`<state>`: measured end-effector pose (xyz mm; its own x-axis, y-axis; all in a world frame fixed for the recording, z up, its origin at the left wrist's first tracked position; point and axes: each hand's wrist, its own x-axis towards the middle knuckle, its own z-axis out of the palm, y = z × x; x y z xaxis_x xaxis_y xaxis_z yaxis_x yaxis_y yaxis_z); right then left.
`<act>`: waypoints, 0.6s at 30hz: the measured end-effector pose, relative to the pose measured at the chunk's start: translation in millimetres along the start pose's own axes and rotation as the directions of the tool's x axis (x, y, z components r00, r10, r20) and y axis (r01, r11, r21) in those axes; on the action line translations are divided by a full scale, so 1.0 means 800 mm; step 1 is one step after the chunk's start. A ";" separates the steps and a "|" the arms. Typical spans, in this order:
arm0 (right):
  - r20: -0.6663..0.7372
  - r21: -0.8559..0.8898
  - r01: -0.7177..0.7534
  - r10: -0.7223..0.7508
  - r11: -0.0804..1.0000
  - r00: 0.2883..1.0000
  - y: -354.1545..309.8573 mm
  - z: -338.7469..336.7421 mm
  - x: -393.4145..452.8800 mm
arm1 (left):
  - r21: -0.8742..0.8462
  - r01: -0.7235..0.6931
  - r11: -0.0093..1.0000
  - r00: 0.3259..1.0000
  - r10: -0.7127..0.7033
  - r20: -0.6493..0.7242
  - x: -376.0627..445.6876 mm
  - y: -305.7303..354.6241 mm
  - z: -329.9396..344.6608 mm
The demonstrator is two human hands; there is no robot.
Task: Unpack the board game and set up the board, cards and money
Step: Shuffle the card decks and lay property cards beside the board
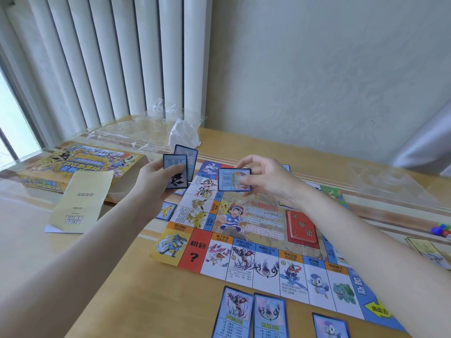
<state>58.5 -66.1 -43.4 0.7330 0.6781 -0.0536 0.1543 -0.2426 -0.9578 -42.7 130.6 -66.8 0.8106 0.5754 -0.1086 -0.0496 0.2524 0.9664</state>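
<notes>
The colourful game board (pixel 263 262) lies unfolded on the wooden table. My left hand (pixel 156 181) grips a small fan of blue-bordered cards (pixel 176 170) above the board's far left edge. My right hand (pixel 266 179) pinches a single blue card (pixel 233 179) over the board's far side. Three blue cards (pixel 269 315) lie face up along the board's near edge, and another blue card (pixel 166 211) lies by its left edge. A red card deck (pixel 302 228) sits on the board's centre. Paper money (pixel 429 250) lies at the right.
The yellow game box (pixel 80 164) stands at the left with a folded rules leaflet (pixel 80 203) leaning on it. Clear plastic wrap (pixel 136 135) and a crumpled white paper (pixel 183 137) lie at the back. A clear tray (pixel 390 184) and coloured tokens (pixel 440 229) sit at the right.
</notes>
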 end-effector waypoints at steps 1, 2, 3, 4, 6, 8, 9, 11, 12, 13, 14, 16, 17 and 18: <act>-0.033 -0.002 -0.007 0.007 1.000 0.999 0.002 -0.004 -0.001 | 0.002 0.004 1.000 1.000 -0.004 0.005 -0.001 -0.001 0.003; -0.065 -0.026 -0.013 0.011 1.000 0.998 0.004 -0.007 -0.003 | 0.003 0.006 1.000 1.000 -0.006 0.012 -0.002 -0.001 0.006; -0.095 -0.068 -0.016 0.010 0.998 0.995 0.005 -0.010 -0.004 | 0.003 0.008 1.000 1.000 -0.008 0.021 -0.003 -0.001 0.010; -0.124 -0.109 -0.019 0.005 0.994 0.992 0.006 -0.014 -0.006 | 0.003 0.008 1.000 0.999 -0.008 0.032 -0.005 -0.002 0.013; -0.172 -0.134 -0.024 0.001 0.991 0.985 0.006 -0.023 -0.012 | 0.005 0.006 1.000 0.999 -0.006 0.054 -0.008 -0.003 0.021; -0.200 -0.079 -0.031 0.014 0.996 0.980 0.002 -0.036 -0.020 | 0.004 0.011 1.000 0.997 -0.012 0.077 -0.011 -0.005 0.030; -0.208 -0.044 -0.035 0.025 0.998 0.978 0.000 -0.043 -0.025 | 0.002 0.018 1.000 0.996 -0.018 0.088 -0.012 -0.007 0.034; -0.225 0.014 -0.042 0.044 0.999 0.973 -0.003 -0.057 -0.036 | 0.011 0.025 1.000 0.993 -0.026 0.114 -0.015 -0.011 0.045; -0.228 0.044 -0.043 0.052 0.998 0.972 -0.004 -0.064 -0.042 | 0.020 0.025 0.999 0.991 -0.028 0.128 -0.017 -0.014 0.052; -0.222 0.076 -0.046 0.062 0.996 0.973 -0.005 -0.071 -0.047 | 0.028 0.026 0.999 0.990 -0.029 0.139 -0.019 -0.016 0.058; -0.210 0.104 -0.053 0.074 0.993 0.975 -0.004 -0.078 -0.054 | 0.036 0.025 0.999 0.989 -0.030 0.147 -0.022 -0.018 0.064; -0.177 0.131 -0.065 0.087 0.989 0.980 -0.001 -0.090 -0.066 | 0.057 0.022 0.998 0.987 -0.031 0.160 -0.026 -0.019 0.075; -0.165 0.129 -0.063 0.084 0.990 0.983 0.002 -0.095 -0.071 | 0.062 0.021 0.998 0.985 -0.031 0.168 -0.028 -0.019 0.080; -0.162 0.122 -0.057 0.076 0.991 0.984 0.003 -0.099 -0.077 | 0.065 0.020 0.998 0.984 -0.032 0.177 -0.030 -0.019 0.084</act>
<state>66.3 -162.9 -20.5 0.8403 0.5362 -0.0800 0.0308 -0.1945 -0.9804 -22.3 60.5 -62.9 0.9022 0.4205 -0.0962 0.0050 0.2129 0.9771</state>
